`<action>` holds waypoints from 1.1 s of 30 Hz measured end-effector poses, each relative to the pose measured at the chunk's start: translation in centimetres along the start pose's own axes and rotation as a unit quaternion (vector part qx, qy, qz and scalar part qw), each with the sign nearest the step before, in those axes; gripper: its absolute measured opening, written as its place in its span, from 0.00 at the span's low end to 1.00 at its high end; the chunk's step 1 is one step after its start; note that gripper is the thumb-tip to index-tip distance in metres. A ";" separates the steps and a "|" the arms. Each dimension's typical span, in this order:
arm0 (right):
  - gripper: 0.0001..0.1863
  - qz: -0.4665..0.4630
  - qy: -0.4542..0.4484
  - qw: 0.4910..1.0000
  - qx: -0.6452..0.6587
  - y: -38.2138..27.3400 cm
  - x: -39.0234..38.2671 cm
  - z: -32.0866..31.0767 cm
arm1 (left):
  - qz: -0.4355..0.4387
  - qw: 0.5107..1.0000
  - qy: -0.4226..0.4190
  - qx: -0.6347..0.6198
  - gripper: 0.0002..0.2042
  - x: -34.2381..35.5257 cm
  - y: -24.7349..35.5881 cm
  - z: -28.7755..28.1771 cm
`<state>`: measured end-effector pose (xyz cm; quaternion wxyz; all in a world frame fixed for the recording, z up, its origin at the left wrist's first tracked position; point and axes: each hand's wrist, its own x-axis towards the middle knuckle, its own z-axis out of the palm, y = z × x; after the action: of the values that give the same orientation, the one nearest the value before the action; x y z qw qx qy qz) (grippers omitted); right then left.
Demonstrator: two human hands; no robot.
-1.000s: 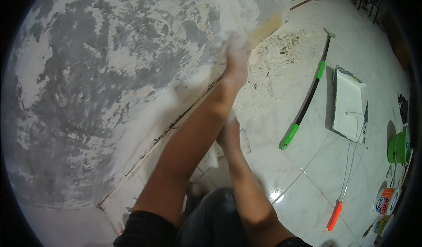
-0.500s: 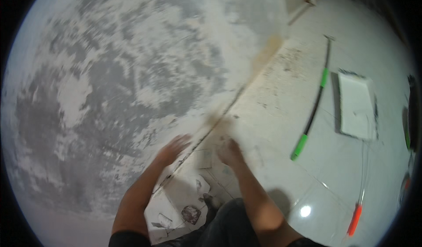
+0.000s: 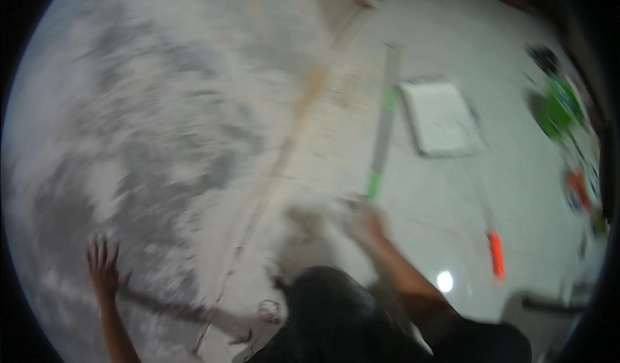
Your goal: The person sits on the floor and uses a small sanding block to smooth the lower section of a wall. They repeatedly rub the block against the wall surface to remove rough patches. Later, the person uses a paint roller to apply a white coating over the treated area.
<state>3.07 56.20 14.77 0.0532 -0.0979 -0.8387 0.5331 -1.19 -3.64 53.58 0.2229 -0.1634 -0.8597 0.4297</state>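
My left hand (image 3: 104, 267) has its fingers spread, up against or just off the patchy grey-and-white wall (image 3: 148, 163). Beside the lower green section of a long rod (image 3: 385, 131) is my right hand (image 3: 363, 222), low over the pale floor. Motion smears its fingers, so whether they hold or touch the rod is unclear. The rod is dark with two green sections. To its right lies a white paint tray (image 3: 442, 119). A tool with an orange handle (image 3: 496, 254) extends from the tray on a thin wire-like shaft.
A dark seam (image 3: 237, 250) separates the wall from the floor. At the right edge stand a green bucket-like container (image 3: 558, 109) and an orange-red item (image 3: 579, 190). My dark-clothed knee (image 3: 329, 298) fills the lower middle. Dusty residue covers the floor (image 3: 310, 150) near the wall.
My left hand has moved left, away from the seam, with fingers spread. My right hand has shifted right, near the rod's green end. The view has swung right, showing the green container.
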 end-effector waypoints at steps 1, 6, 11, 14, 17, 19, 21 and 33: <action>0.19 0.005 0.052 0.999 0.011 2.5 -3.1 -2.2 | -0.014 0.996 0.090 0.027 0.41 -1.2 -3.0 -0.6; 0.21 0.091 0.261 0.961 0.020 14.1 -13.6 -14.0 | -0.119 0.989 0.084 0.030 0.48 5.3 -3.7 -4.8; 0.23 0.143 0.305 0.941 0.018 17.2 -19.5 -17.6 | -0.341 0.919 0.196 -0.020 0.47 4.5 -7.5 -6.7; 0.24 0.162 0.359 0.919 0.024 21.0 -24.8 -19.6 | -0.337 0.913 0.225 -0.042 0.46 6.1 -5.6 -5.5; 0.25 0.178 0.417 0.891 0.034 24.4 -33.5 -19.5 | -0.271 0.930 0.233 -0.083 0.43 7.6 -1.0 -5.9; 0.26 0.158 0.442 0.881 0.061 26.7 -38.4 -17.5 | -0.173 0.942 0.226 -0.176 0.39 7.6 2.2 -4.9; 0.26 0.170 0.394 0.901 -0.061 20.6 -38.8 -16.6 | -0.157 0.942 0.159 -0.249 0.31 3.5 4.8 -5.2; 0.20 0.315 0.236 0.863 -0.318 5.9 -30.2 -20.7 | -0.018 0.858 -0.128 -0.498 0.23 -18.1 26.5 5.7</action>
<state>37.22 70.29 18.72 0.0445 -0.4910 -0.8497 0.1868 13.53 -0.67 24.71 0.0072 -0.1808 -0.9826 -0.0422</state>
